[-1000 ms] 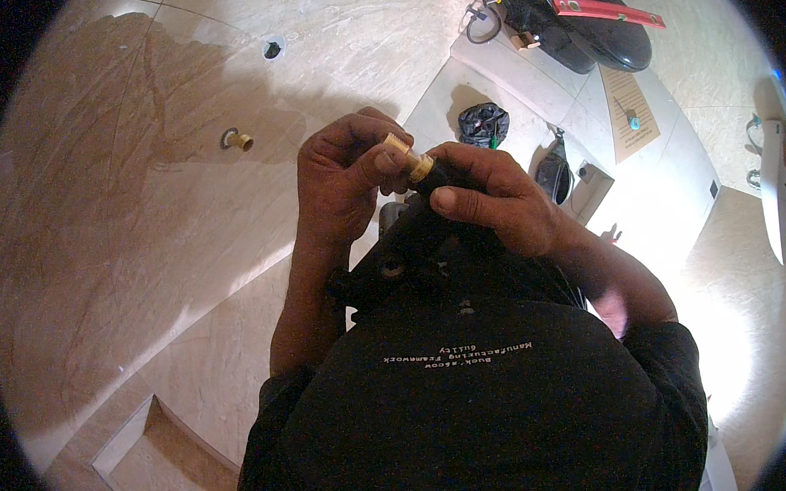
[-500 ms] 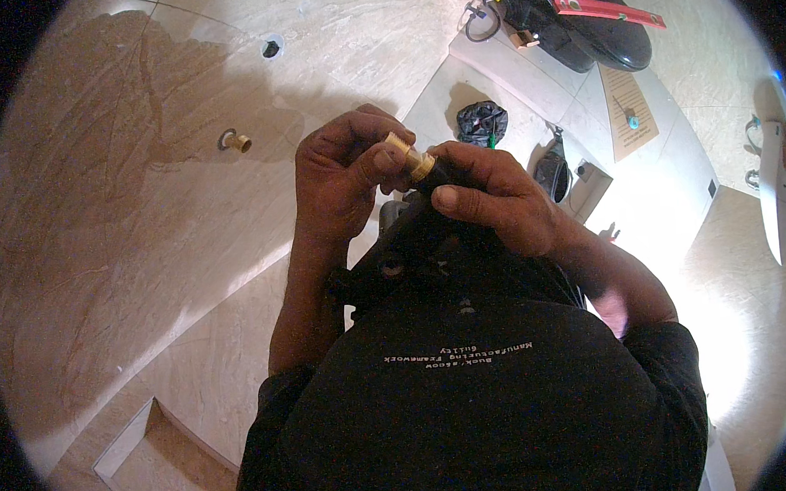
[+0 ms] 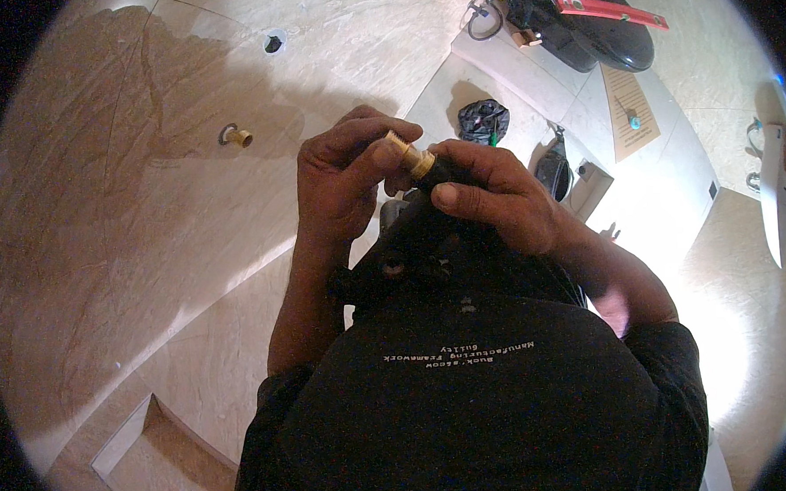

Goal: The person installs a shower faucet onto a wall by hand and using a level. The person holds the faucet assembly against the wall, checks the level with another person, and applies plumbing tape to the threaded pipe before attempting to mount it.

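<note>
In front of my chest my left hand (image 3: 336, 182) pinches the threaded end of a brass fitting (image 3: 421, 164) between thumb and fingers. Opposite it, my right hand (image 3: 508, 202) is closed round a dark cylindrical piece (image 3: 445, 173) that meets the fitting's collar. Whether the two are joined or only touching, I cannot tell. The fingers hide much of both parts. Farther left, another brass fitting (image 3: 240, 138) sticks out of the marbled tiled surface, with a dark ring beside it.
A round hole (image 3: 273, 45) pierces the tiles. At the upper right, a red spirit level (image 3: 612, 12) lies across a black bag-like item (image 3: 569, 41). A crumpled black bag (image 3: 482, 122), a small black pouch (image 3: 552, 166) and a brown printed sheet (image 3: 633, 119) lie on the pale ledge. A recess (image 3: 164, 453) is at lower left.
My left fingers have shifted slightly on the fitting, and its collar shows more clearly. My right hand keeps its hold almost unmoved.
</note>
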A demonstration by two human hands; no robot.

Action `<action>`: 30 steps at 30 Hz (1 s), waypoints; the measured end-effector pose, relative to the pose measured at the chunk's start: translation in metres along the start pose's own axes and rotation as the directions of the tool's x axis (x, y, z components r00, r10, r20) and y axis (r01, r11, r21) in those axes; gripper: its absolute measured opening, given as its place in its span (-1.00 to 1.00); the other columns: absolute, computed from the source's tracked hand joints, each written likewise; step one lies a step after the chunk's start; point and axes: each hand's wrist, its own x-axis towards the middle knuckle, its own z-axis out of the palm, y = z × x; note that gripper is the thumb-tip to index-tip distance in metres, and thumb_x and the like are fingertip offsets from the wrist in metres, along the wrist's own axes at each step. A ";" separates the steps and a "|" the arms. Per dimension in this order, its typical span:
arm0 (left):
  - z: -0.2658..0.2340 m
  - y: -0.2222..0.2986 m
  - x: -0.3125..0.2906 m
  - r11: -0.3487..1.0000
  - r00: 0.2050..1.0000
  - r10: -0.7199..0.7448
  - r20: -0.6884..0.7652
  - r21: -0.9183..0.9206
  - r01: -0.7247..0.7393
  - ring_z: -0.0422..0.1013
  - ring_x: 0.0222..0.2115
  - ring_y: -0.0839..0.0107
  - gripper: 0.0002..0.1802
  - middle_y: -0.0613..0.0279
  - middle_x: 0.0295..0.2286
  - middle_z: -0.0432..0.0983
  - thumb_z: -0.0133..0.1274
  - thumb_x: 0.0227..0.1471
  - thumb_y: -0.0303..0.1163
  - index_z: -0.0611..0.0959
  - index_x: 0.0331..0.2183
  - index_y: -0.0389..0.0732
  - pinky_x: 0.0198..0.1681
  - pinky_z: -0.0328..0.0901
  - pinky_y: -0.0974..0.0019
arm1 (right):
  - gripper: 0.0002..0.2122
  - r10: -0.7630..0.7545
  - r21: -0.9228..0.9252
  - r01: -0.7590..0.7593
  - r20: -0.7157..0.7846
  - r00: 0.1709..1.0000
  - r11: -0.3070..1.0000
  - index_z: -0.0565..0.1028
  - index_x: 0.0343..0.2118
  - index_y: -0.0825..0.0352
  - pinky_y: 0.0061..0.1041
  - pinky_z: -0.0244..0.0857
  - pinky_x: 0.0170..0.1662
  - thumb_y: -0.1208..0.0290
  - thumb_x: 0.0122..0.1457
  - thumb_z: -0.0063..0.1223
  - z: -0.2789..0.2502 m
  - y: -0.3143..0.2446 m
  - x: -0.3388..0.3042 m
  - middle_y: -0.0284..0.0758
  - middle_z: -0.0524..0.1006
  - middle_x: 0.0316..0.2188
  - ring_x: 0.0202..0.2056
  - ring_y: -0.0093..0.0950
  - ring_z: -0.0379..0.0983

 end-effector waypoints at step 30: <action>0.004 -0.004 -0.006 0.997 0.999 0.035 0.014 0.073 -0.036 0.46 -0.46 0.51 -0.53 0.19 -0.41 0.55 0.27 0.03 -0.06 0.71 -0.30 -0.34 -0.40 0.37 0.44 | -0.62 -0.042 -0.122 0.038 -0.028 0.999 0.992 0.46 -0.14 0.42 -0.39 0.34 -0.17 0.13 0.25 0.08 0.002 0.007 -0.007 -0.23 0.55 -0.36 -0.27 -0.45 0.46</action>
